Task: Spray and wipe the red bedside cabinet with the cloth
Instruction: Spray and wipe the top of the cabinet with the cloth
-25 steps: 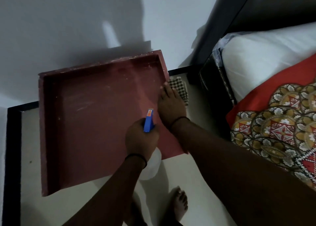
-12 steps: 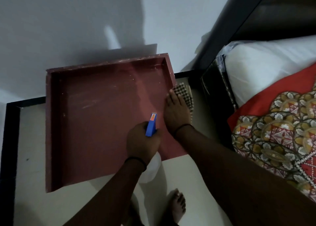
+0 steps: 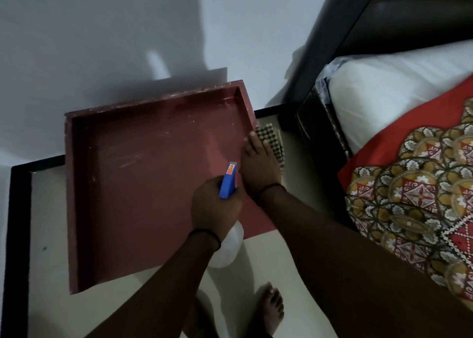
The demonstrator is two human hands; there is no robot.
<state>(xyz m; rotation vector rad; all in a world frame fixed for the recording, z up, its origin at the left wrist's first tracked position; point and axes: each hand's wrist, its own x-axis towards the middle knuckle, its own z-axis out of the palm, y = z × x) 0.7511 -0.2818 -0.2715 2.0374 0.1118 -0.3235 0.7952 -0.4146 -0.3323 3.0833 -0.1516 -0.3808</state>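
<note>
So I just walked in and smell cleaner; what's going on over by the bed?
A person is cleaning the red bedside cabinet that stands against the wall next to the bed. The left hand holds a spray bottle with a blue head, nozzle pointed over the cabinet's top. The right hand presses a checked cloth against the cabinet's right edge. Pale streaks show on the top, so wiping looks unfinished.
</note>
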